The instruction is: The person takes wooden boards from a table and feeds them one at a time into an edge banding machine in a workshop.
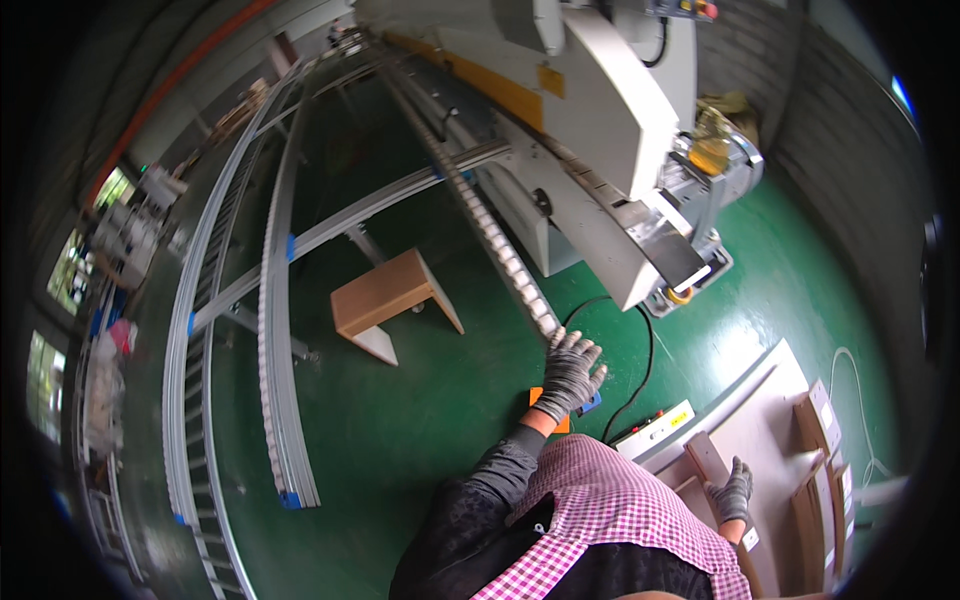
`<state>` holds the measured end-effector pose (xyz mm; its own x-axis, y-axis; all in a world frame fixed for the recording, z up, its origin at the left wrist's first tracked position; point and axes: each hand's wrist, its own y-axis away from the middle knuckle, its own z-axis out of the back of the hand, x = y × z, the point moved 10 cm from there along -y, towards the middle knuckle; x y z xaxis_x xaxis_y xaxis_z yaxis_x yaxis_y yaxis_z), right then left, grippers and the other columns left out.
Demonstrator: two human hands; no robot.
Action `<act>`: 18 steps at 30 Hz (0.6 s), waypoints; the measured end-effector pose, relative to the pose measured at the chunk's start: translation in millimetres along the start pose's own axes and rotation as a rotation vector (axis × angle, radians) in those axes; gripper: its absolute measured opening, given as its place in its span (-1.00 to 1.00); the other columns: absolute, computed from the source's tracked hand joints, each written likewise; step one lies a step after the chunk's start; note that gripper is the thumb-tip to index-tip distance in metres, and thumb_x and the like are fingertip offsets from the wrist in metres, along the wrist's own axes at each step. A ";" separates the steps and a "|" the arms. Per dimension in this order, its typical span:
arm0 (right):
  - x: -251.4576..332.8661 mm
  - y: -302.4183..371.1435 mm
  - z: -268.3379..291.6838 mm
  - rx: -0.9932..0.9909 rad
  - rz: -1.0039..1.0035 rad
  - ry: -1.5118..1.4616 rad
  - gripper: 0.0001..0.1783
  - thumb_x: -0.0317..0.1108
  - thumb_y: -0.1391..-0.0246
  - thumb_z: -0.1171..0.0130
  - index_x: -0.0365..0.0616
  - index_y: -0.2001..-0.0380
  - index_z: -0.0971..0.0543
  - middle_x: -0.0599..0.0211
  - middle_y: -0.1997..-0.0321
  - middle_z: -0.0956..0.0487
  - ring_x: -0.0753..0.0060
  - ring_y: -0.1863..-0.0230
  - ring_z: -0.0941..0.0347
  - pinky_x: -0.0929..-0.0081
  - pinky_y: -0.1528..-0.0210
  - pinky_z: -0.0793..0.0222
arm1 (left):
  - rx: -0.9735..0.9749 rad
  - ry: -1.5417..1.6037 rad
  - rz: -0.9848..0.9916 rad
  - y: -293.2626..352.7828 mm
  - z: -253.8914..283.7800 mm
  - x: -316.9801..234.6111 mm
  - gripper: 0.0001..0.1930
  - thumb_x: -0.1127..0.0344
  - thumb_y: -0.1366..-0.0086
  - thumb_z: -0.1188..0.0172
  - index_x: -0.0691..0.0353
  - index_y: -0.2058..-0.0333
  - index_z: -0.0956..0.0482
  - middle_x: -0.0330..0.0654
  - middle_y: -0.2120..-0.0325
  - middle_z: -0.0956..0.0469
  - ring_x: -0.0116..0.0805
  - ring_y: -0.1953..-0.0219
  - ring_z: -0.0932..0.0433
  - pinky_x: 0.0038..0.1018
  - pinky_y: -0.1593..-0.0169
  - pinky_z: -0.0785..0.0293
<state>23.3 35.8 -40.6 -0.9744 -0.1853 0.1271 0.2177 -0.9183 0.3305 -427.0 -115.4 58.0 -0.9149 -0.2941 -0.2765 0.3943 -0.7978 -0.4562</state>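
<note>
My left hand [570, 378], in a grey glove with pale fingertips, is at the near end of a long rail of white rollers [510, 262]. Its fingers are spread, and the fingertips are at the rail's end without wrapping round it. Low on the right, my right hand [733, 492], gloved alike, has thumb and fingers on either side of the end of a brown board [707, 458]. That board is among other brown boards [815, 520] on a pale surface [752, 410]. My palm hides part of the grip.
A white machine [620, 95] with a motor [735, 165] stands along the roller rail. Metal conveyor rails [283, 400] run on the left. On the green floor are a brown stool-like piece [385, 292], a black cable [650, 355], an orange object [548, 408] and a white box [655, 428].
</note>
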 end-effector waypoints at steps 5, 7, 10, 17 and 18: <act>-18.1 16.2 -1.9 0.003 -0.037 -0.015 0.13 -0.07 0.40 -0.56 -0.06 -0.30 -0.23 -0.10 -0.35 -0.22 -0.09 -0.40 -0.06 0.10 -0.44 0.09 | -0.047 0.029 -0.010 8.8 -3.0 7.5 -0.66 0.08 -0.08 -0.25 0.15 0.23 -0.64 -0.17 0.18 -0.58 -0.09 -0.07 -0.40 0.02 -0.32 -0.01; -25.1 27.8 2.4 -0.010 -0.063 -0.046 0.12 -0.09 0.38 -0.55 -0.07 -0.30 -0.23 -0.11 -0.35 -0.22 -0.09 -0.41 -0.05 0.11 -0.44 0.09 | -0.024 0.014 0.000 6.7 -2.0 5.1 -0.67 0.09 -0.10 -0.25 0.14 0.22 -0.66 -0.17 0.15 -0.59 -0.10 -0.09 -0.39 0.01 -0.33 0.01; -41.3 44.1 -1.2 -0.032 -0.088 -0.110 0.10 -0.11 0.37 -0.55 -0.10 -0.29 -0.24 -0.12 -0.35 -0.22 -0.10 -0.41 -0.04 0.12 -0.44 0.09 | 0.021 -0.001 0.000 4.2 -2.1 0.8 -0.66 0.08 -0.10 -0.25 0.13 0.20 -0.66 -0.17 0.13 -0.59 -0.11 -0.11 -0.38 0.00 -0.34 0.03; -63.6 70.5 -24.7 -0.056 -0.139 -0.147 0.11 -0.10 0.40 -0.56 -0.09 -0.28 -0.26 -0.05 -0.35 -0.24 -0.07 -0.41 -0.05 0.12 -0.44 0.08 | 0.079 -0.033 0.000 4.0 -6.9 1.8 -0.65 0.06 -0.12 -0.24 0.13 0.19 -0.66 -0.17 0.10 -0.59 -0.12 -0.14 -0.37 -0.01 -0.36 0.08; -64.3 73.5 -24.7 -0.046 -0.145 -0.145 0.10 -0.10 0.40 -0.56 -0.09 -0.28 -0.26 -0.04 -0.35 -0.24 -0.07 -0.41 -0.05 0.12 -0.44 0.08 | 0.082 -0.034 0.001 3.7 -7.1 1.6 -0.64 0.06 -0.12 -0.24 0.13 0.18 -0.66 -0.17 0.10 -0.59 -0.12 -0.14 -0.36 -0.01 -0.36 0.09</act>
<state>100.6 -28.4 -47.6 -0.9765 -0.0009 0.2157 0.0698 -0.9475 0.3121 -426.4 -115.1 49.9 -0.9174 -0.3115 -0.2477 0.3882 -0.8375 -0.3845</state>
